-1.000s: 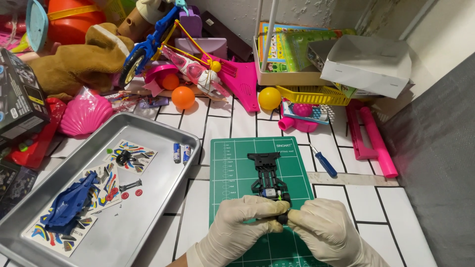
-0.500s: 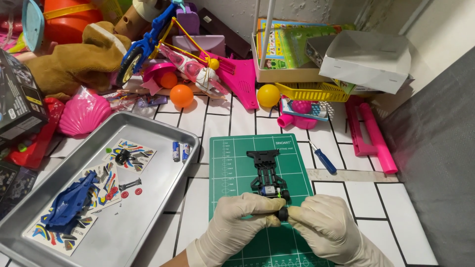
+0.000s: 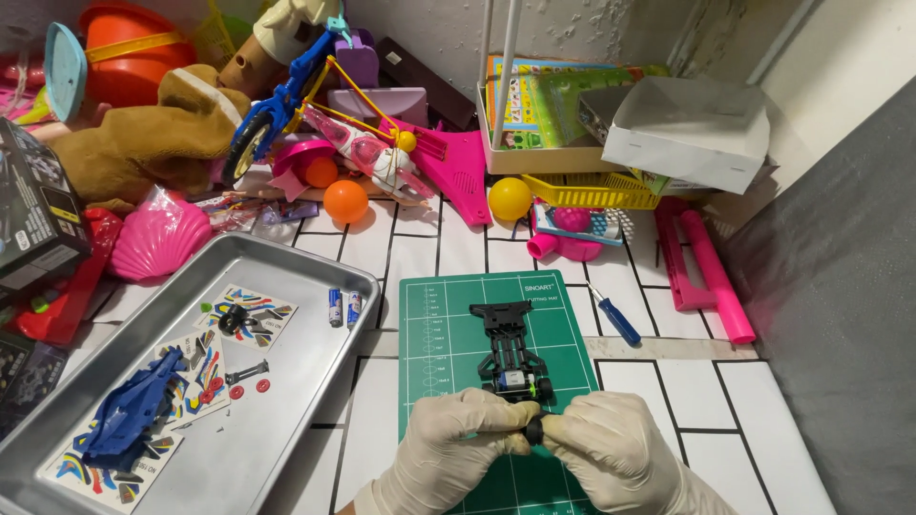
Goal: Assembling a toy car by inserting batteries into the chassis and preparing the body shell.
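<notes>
Both gloved hands are staying put, left hand (image 3: 456, 446) and right hand (image 3: 611, 456) fingers pinching a small black rubber wheel (image 3: 534, 430) just below the skeletal plastic toy-car chassis (image 3: 510, 351).

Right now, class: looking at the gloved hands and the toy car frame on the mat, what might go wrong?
1. Both hands, left hand and right hand, pinch a small black wheel; it might slip and roll off the green cutting mat.
2. Pressing may shift the black car chassis, which lies loose.

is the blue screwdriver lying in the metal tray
No, the blue screwdriver lies on the white tiled table right of the green cutting mat, outside the metal tray.
</notes>
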